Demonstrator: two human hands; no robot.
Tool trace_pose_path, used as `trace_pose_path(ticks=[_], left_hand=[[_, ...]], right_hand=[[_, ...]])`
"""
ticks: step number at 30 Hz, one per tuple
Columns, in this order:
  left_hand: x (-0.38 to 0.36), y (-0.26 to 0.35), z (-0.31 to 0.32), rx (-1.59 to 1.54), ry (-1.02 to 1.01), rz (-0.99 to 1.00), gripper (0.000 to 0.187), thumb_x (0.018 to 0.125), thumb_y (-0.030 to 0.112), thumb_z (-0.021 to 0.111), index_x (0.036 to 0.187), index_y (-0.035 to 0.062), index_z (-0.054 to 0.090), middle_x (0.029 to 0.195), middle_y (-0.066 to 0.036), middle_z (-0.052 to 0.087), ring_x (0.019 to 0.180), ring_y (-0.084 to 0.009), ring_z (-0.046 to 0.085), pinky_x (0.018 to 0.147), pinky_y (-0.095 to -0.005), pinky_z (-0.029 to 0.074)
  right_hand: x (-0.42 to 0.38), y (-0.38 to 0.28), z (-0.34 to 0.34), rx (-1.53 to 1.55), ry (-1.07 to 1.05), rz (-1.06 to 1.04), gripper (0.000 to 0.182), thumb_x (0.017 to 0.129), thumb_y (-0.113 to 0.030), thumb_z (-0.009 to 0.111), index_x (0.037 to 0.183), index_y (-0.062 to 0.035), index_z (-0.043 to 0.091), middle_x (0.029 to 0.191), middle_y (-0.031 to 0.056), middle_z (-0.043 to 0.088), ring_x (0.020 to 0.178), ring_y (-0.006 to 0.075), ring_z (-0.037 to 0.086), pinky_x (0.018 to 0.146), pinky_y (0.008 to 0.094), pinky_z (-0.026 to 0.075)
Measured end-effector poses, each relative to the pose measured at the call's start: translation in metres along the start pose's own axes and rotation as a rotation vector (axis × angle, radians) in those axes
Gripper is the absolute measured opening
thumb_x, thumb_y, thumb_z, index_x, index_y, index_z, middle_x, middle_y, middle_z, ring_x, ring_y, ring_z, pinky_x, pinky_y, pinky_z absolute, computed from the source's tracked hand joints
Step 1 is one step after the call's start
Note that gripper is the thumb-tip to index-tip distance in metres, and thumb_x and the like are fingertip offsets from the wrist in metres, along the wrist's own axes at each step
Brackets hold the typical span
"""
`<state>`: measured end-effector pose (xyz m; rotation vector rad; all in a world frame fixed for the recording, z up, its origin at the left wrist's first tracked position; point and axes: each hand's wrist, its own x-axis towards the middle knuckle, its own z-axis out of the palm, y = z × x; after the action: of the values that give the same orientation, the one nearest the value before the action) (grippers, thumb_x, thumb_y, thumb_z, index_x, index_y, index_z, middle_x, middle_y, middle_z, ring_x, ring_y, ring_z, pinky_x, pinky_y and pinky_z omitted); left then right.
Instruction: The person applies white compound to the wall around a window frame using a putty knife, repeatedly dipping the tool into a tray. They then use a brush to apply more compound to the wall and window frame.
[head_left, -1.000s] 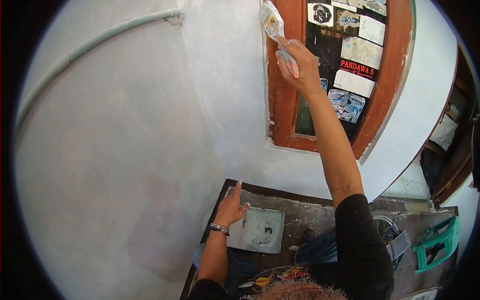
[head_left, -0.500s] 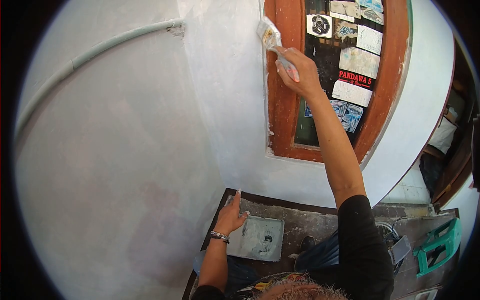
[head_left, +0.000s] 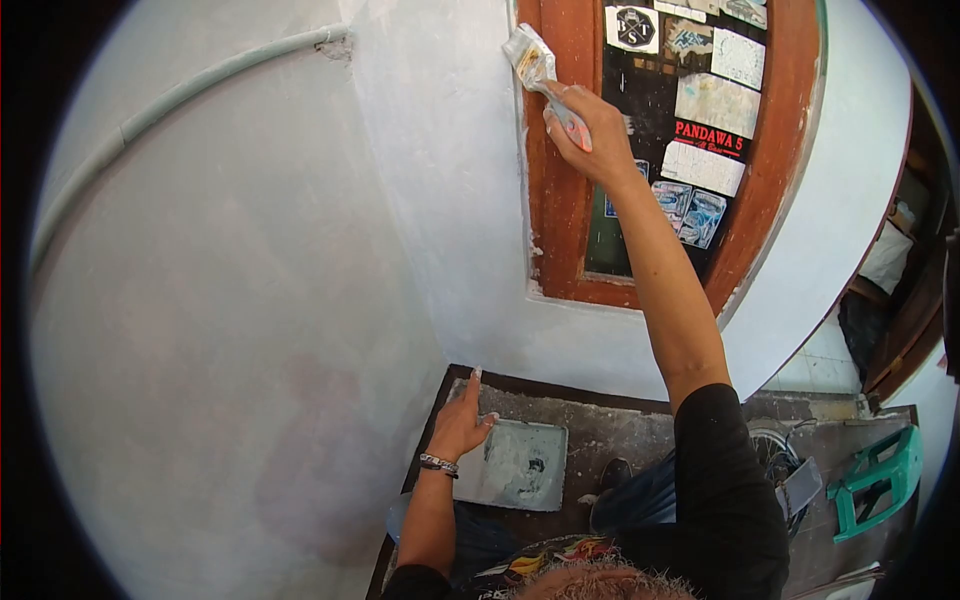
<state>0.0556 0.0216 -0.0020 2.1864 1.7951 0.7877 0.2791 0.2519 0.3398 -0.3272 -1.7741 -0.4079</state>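
My right hand [head_left: 590, 130] is closed around the handle of a paintbrush [head_left: 530, 58]. The brush's paint-coated bristles rest on the white wall [head_left: 450, 150], right beside the brown wooden window frame [head_left: 562, 215]. Lower down, my left hand [head_left: 462, 425] is at the upper left corner of a grey, paint-smeared paint tray [head_left: 530, 470]. Its thumb lies at the tray's rim and the index finger points forward. The hand's underside is hidden.
Stickers cover the dark window glass [head_left: 640, 105]. A pipe [head_left: 200, 88] curves along the left wall. Behind my right arm are a wheel [head_left: 770, 450] and a green plastic stool [head_left: 880, 485]. A shoe [head_left: 618, 472] shows on the floor beside the tray.
The view has shifted slightly, so the window and tray sit a little higher. The brush has moved slightly down along the frame's left edge. My left hand keeps its place at the tray.
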Motion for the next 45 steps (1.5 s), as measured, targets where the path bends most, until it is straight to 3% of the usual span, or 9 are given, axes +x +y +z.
trace_pose_path(ticks=[3,7,11,15,22,28,45], left_hand=[[0.003,0.007,-0.006,-0.019,-0.050,-0.054,0.094,0.082,0.023,0.073,0.155,0.0010,0.018,0.131,-0.028,0.058,0.108,-0.0441,0.062,0.090,-0.0462,0.052],[0.003,0.005,-0.005,-0.026,-0.051,-0.058,0.094,0.082,0.022,0.073,0.155,0.0004,0.018,0.132,-0.028,0.058,0.111,-0.0440,0.062,0.091,-0.0458,0.052],[0.003,0.002,-0.002,-0.012,0.013,0.014,0.094,0.082,0.021,0.073,0.155,0.0006,0.017,0.132,-0.030,0.057,0.112,-0.0441,0.061,0.092,-0.0460,0.052],[0.003,0.004,-0.004,-0.025,0.004,0.003,0.093,0.082,0.019,0.072,0.155,0.0010,0.017,0.133,-0.030,0.056,0.111,-0.0451,0.061,0.092,-0.0460,0.052],[0.004,0.004,-0.005,0.004,0.006,-0.012,0.095,0.082,0.018,0.074,0.156,0.0009,0.016,0.133,-0.030,0.056,0.109,-0.0444,0.062,0.089,-0.0463,0.052],[0.004,0.002,-0.004,-0.014,-0.018,-0.021,0.095,0.082,0.018,0.073,0.156,0.0010,0.016,0.134,-0.030,0.056,0.112,-0.0443,0.061,0.092,-0.0457,0.052],[0.007,0.005,-0.005,-0.019,-0.027,-0.043,0.096,0.082,0.017,0.074,0.156,0.0026,0.014,0.130,-0.030,0.058,0.109,-0.0447,0.062,0.090,-0.0466,0.051]], right_hand=[[-0.022,-0.008,0.001,0.014,-0.039,0.092,0.033,0.086,-0.013,0.067,0.119,-0.0091,0.067,0.101,0.0140,0.069,0.088,0.0353,0.067,0.078,0.0402,0.054],[-0.052,-0.013,0.001,0.004,-0.105,0.121,0.037,0.083,-0.010,0.068,0.120,-0.0097,0.066,0.094,0.0138,0.067,0.084,0.0349,0.067,0.074,0.0403,0.055],[-0.081,-0.019,0.002,-0.022,-0.146,0.104,0.037,0.084,-0.006,0.069,0.121,-0.0069,0.066,0.091,0.0134,0.065,0.078,0.0304,0.066,0.071,0.0366,0.053],[-0.112,-0.022,0.002,0.008,-0.187,0.154,0.040,0.083,-0.009,0.069,0.122,-0.0125,0.065,0.095,0.0110,0.066,0.079,0.0318,0.067,0.069,0.0384,0.055],[-0.158,-0.032,0.002,-0.034,-0.301,0.185,0.043,0.079,-0.007,0.071,0.122,-0.0140,0.065,0.094,0.0091,0.066,0.079,0.0295,0.067,0.067,0.0371,0.056],[-0.198,-0.032,0.003,-0.085,-0.428,0.115,0.050,0.075,-0.008,0.072,0.124,-0.0161,0.063,0.095,0.0061,0.064,0.081,0.0264,0.067,0.066,0.0368,0.057],[-0.287,-0.045,0.008,-0.097,-0.640,0.153,0.049,0.078,-0.012,0.069,0.126,-0.0194,0.062,0.098,0.0062,0.063,0.082,0.0258,0.068,0.065,0.0378,0.056]])
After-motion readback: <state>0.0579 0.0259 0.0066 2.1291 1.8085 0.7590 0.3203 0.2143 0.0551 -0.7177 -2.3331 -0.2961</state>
